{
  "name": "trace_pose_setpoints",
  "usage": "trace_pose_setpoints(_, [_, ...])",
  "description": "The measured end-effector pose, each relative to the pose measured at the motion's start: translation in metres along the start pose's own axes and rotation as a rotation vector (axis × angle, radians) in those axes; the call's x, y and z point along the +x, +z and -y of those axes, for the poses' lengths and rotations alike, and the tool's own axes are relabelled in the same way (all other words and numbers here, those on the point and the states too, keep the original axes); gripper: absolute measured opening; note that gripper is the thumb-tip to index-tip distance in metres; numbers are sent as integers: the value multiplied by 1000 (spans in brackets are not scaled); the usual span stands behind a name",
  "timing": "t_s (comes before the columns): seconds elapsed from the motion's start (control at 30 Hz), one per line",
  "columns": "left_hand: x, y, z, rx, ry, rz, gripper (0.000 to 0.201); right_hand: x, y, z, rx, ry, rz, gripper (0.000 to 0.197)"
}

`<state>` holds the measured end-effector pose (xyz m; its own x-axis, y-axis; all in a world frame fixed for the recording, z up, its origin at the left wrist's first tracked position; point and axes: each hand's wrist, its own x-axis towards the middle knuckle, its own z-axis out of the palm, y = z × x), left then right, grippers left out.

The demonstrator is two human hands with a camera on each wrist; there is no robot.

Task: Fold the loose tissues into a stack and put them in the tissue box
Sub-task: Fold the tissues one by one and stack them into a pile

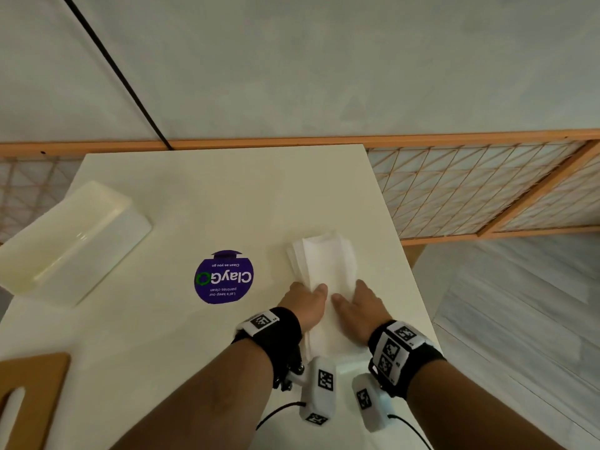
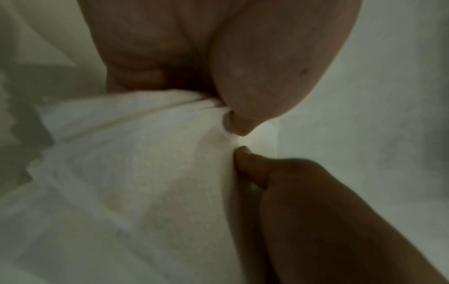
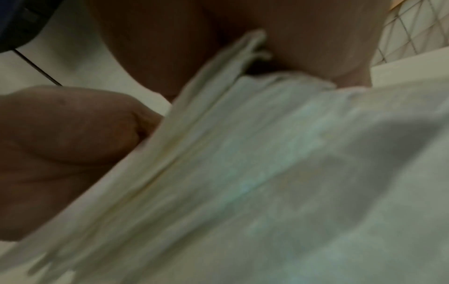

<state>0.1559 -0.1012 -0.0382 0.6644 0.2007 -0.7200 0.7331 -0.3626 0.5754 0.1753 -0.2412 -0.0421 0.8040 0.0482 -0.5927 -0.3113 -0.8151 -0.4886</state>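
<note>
Wrists come first in the head view, each strapped with a marked camera band, and just beyond them your two hands sit on the tissues (image 1: 324, 271). Your left hand (image 1: 303, 305) has its fingers curled round the left edge of the pile with the thumb laid on top, so it is grasping the layers, seemingly to keep them from sliding apart. Your right hand (image 1: 358, 303) is on the right side with its thumb pointing inward across the paper; the right wrist view shows several layered edges running up between thumb and fingers, so it too is gripping the pile and not just resting on it. In the left wrist view the two thumbs nearly meet across a crease in the paper, which suggests you are squaring up or folding the stack along its middle.

The tissues lie on the white table (image 1: 211, 196), toward its right edge, the far end fanned out and not yet even. That loose end will probably need tidying before the stack can go in.

Left of the pile is a round purple sticker (image 1: 224, 277) on the tabletop. Farther left and well apart from your hands sits the tissue box (image 1: 69, 241), lying at an angle with its open side up and nothing inside that can be seen. A wooden board (image 1: 29, 394) pokes in at the near left corner. Behind the table runs a wooden-framed lattice screen (image 1: 470, 190).
</note>
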Motion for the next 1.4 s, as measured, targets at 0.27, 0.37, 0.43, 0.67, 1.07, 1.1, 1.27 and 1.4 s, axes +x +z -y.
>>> trace_pose_setpoints(0.27, [-19, -52, 46, -57, -220, 60, 71, 18, -9, 21, -271, -149, 229, 74])
trace_pose_setpoints(0.37, [-9, -96, 57, 179, -38, -287, 126, 21, 4, 36, -448, -230, 221, 71])
trace_pose_setpoints(0.43, [-2, -113, 53, 217, 103, -328, 120, 14, 2, 42, -447, -259, 118, 75])
trace_pose_setpoints(0.67, [24, -101, 33, 370, 92, -44, 143, -43, -20, -24, 391, 407, -110, 110])
trace_pose_setpoints(1.07, [16, -111, 35, 154, 3, -46, 99, -21, 36, 16, 148, 362, -67, 112])
trace_pose_setpoints(1.1, [14, -110, 37, 163, 1, -12, 95, -19, 36, 18, 151, 346, -54, 110])
trace_pose_setpoints(1.27, [15, -107, 38, 139, 2, -50, 79, -10, 29, 24, 254, 323, -98, 110])
trace_pose_setpoints(1.4, [13, -112, 41, 180, 67, -54, 46, -7, 20, 25, 227, 290, -88, 109])
